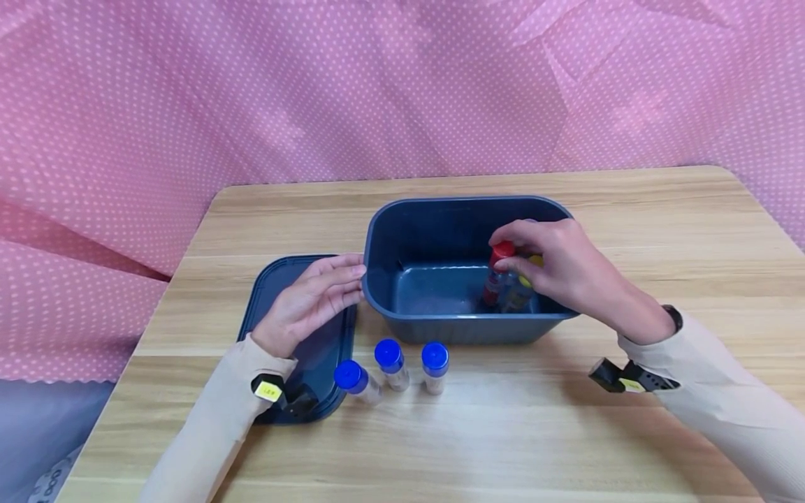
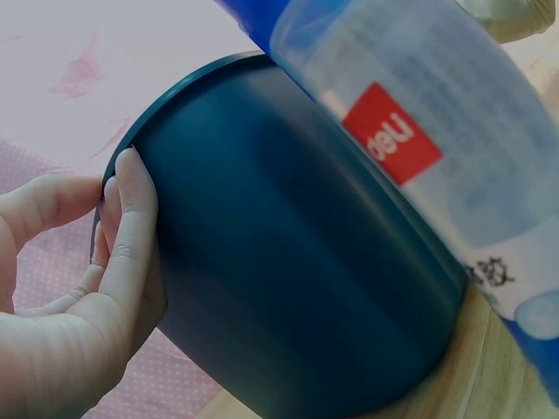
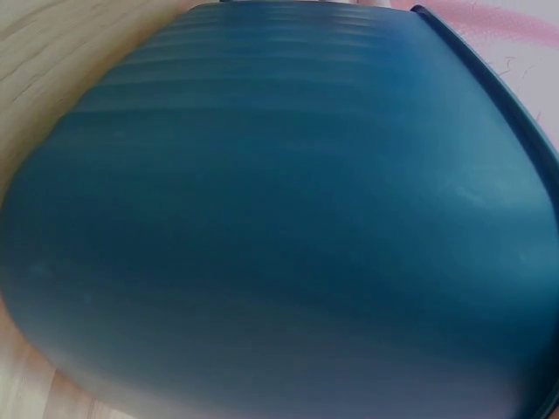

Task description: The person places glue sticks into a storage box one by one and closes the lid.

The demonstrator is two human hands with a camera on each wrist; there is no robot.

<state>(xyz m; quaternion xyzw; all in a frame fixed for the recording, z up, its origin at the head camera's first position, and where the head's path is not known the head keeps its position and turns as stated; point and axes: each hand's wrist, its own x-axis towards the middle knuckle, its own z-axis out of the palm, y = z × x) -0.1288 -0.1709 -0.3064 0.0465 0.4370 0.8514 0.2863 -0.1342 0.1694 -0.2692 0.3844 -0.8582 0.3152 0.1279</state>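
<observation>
A dark blue plastic bin (image 1: 465, 328) stands mid-table. Inside its right end, my right hand (image 1: 560, 255) pinches the red cap of a red-capped bottle (image 1: 502, 255) between thumb and fingers. Beside that bottle are yellow-capped bottles (image 1: 525, 283), partly hidden by the hand. My left hand (image 1: 314, 297) touches the bin's left end near the rim with fairly straight fingers. Three clear glue bottles with blue caps (image 1: 435, 360) stand in front of the bin. One glue bottle (image 2: 410, 122) looms close in the left wrist view. The right wrist view shows only the bin's outer wall (image 3: 279, 192), not the hand.
A flat dark blue lid (image 1: 321, 363) lies on the wooden table (image 1: 534, 433) left of the bin, partly under the left hand and wrist. Pink dotted cloth (image 1: 402, 91) hangs behind the table and along its sides.
</observation>
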